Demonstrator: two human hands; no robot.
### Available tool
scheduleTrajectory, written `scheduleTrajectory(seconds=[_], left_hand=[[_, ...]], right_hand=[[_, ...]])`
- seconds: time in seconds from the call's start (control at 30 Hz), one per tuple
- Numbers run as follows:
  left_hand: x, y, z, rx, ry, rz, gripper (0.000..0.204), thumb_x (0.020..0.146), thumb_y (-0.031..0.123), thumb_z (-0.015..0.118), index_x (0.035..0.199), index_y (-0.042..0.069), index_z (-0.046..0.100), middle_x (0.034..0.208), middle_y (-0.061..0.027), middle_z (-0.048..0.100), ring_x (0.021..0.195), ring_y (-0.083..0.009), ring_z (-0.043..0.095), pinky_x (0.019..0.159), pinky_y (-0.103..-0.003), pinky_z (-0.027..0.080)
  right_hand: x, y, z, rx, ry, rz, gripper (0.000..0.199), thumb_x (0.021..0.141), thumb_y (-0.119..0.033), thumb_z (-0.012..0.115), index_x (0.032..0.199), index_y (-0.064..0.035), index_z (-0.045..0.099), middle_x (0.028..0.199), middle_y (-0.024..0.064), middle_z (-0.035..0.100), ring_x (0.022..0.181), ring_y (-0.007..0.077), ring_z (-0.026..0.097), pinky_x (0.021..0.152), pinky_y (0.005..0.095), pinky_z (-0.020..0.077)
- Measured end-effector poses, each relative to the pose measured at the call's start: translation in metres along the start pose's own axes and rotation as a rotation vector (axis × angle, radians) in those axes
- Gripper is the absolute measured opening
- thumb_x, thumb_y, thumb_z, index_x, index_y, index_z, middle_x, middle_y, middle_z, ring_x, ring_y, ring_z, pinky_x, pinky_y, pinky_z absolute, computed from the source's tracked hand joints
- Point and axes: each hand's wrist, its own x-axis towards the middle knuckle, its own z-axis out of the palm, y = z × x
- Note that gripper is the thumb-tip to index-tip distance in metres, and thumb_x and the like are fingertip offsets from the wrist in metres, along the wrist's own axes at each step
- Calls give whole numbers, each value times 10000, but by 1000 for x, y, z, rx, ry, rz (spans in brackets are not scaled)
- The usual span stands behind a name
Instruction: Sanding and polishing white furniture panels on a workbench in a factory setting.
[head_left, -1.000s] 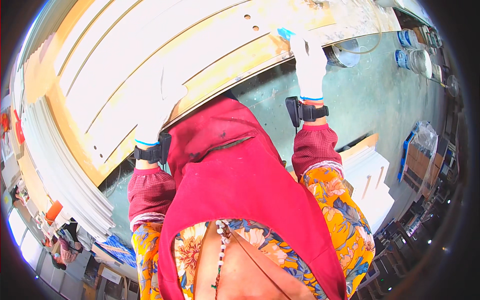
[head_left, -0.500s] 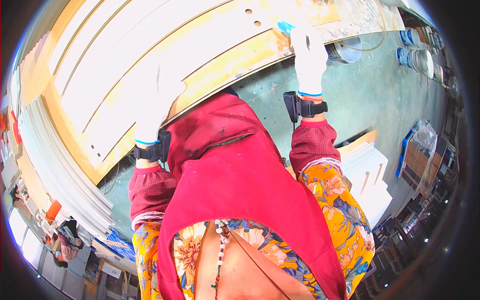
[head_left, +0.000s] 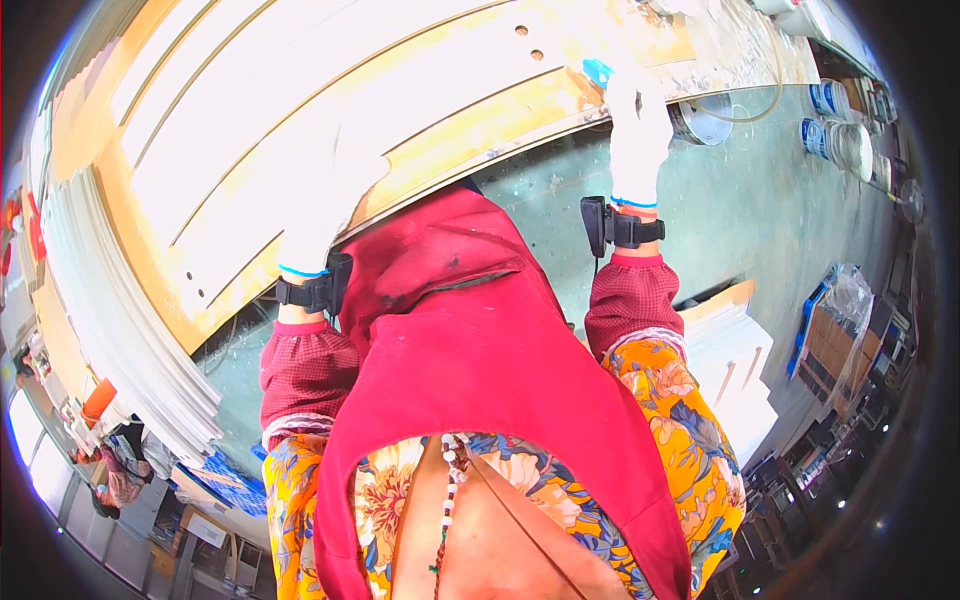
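Observation:
My right hand [head_left: 637, 135], in a white glove, reaches over the near edge of a workbench [head_left: 470, 125]. Its fingers close on a small blue tool [head_left: 597, 72], whose exact kind does not show. The tool is over the light wood surface, close to two round holes. My left hand [head_left: 335, 195], also white-gloved, rests on the long white boards [head_left: 250, 130] by the near edge. Glare blends that glove into the boards, so its fingers cannot be made out.
A stack of long white strips [head_left: 125, 310] stands at the left. Buckets [head_left: 838, 142] and a metal pail [head_left: 703, 118] are on the green floor at the right. White panels [head_left: 727, 360] lie by my right elbow, with wrapped cartons [head_left: 840, 320] farther right.
The whole view has shifted slightly, moving the bench and both hands rightward in the picture. My right hand and the blue tool have come marginally nearer; my left hand stays on the boards.

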Motion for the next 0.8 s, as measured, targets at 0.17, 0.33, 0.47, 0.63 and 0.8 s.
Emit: scheduleTrajectory(seconds=[0.17,0.33,0.47,0.63,0.8], left_hand=[[3,6,-5,40,18,37,810,774,490,770,1424,100,484,1364,-196,544,1261,-376,505,1068,-486,376],[2,2,-3,35,-23,106,528,843,424,719,1250,97,641,1279,-184,608,1240,-347,533,1058,-461,395],[-10,2,4,-189,-111,-123,360,889,345,656,1177,130,680,1180,-114,667,1142,-311,587,1015,-427,434],[-1,25,15,-615,177,-200,383,880,325,645,1200,116,639,1164,-102,651,1102,-288,585,1014,-434,426],[27,41,17,-431,216,-120,436,820,317,658,1199,106,618,1074,-106,637,1021,-280,596,1011,-484,408]], right_hand=[[-2,0,2,18,-20,32,286,955,-206,604,1169,-20,639,1049,94,671,926,174,617,817,322,496],[4,28,0,-594,-84,-553,311,955,-212,600,1220,-51,624,1144,149,655,1028,306,632,879,396,503],[6,29,-4,-694,-84,-450,299,975,-219,559,1190,-22,627,1124,141,658,986,269,634,850,377,514],[5,-16,2,43,-161,115,391,1028,-231,472,1273,58,570,1233,157,628,1074,251,605,949,362,467],[8,-62,11,261,-248,184,363,1028,-197,458,1252,67,568,1286,180,610,1034,183,611,813,275,476]])
